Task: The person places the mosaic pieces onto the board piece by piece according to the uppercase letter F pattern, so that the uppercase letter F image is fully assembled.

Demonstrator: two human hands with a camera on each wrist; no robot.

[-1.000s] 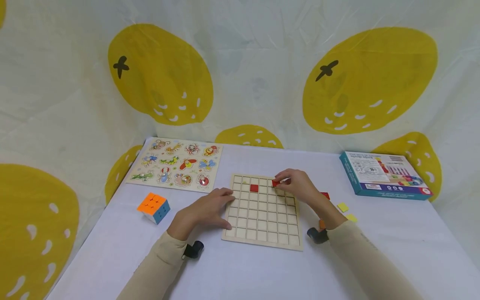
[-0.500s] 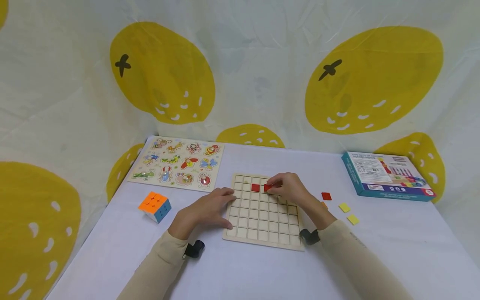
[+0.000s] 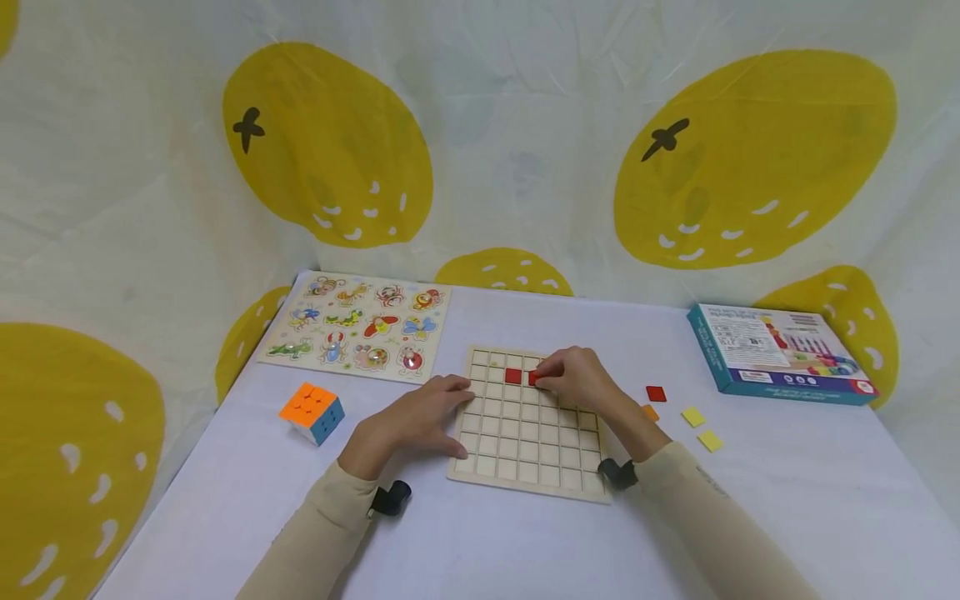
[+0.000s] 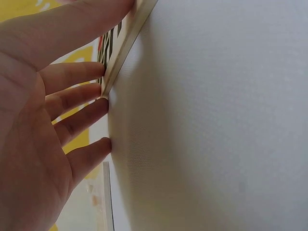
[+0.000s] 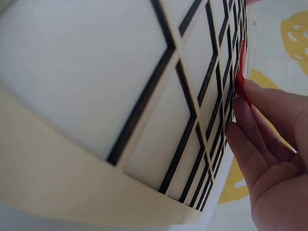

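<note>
A wooden grid board (image 3: 528, 451) lies in the middle of the table. One red square tile (image 3: 513, 376) sits in a cell of its second row from the back. Just right of it, my right hand (image 3: 582, 380) pinches another red tile (image 5: 240, 83) between thumb and fingers, low over the grid; whether it is seated in a cell cannot be told. My left hand (image 3: 408, 417) rests against the board's left edge, thumb near the front corner. In the left wrist view, its fingers (image 4: 79, 118) are spread and fairly straight along the board's side.
An orange-topped puzzle cube (image 3: 312, 413) stands at left, with a bug-picture puzzle board (image 3: 352, 327) behind it. Right of the grid lie a red tile (image 3: 656, 393), an orange tile (image 3: 650, 412) and two yellow tiles (image 3: 709, 441). A teal-edged box (image 3: 780, 354) is at back right.
The right hand has brought its red tile left and slightly nearer, from the back row to beside the placed red tile. Over the last half second it barely moves. The left hand stays put.
</note>
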